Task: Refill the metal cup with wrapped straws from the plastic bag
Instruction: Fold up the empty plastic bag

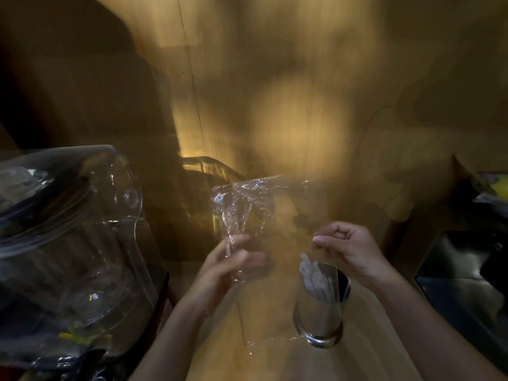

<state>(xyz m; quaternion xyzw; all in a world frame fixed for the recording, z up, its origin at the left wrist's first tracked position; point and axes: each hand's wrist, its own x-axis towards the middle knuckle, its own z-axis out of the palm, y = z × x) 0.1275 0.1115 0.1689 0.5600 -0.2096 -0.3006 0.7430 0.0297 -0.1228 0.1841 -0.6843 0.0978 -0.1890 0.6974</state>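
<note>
A clear plastic bag [247, 207] hangs crumpled in the air above the wooden counter, and I see no straws inside it. My left hand [228, 265] grips its left side, and my right hand [349, 248] pinches its right edge between thumb and forefinger. Just below my right hand stands the metal cup [321, 303], upright on the counter. Several white wrapped straws [313, 276] lean against the left inner wall of the cup.
A large clear plastic dome cover [82, 243] with items under it fills the left side. A steel sink or tray [467, 270] lies at the right beyond a wooden divider. A wooden wall [275, 92] rises right behind the counter.
</note>
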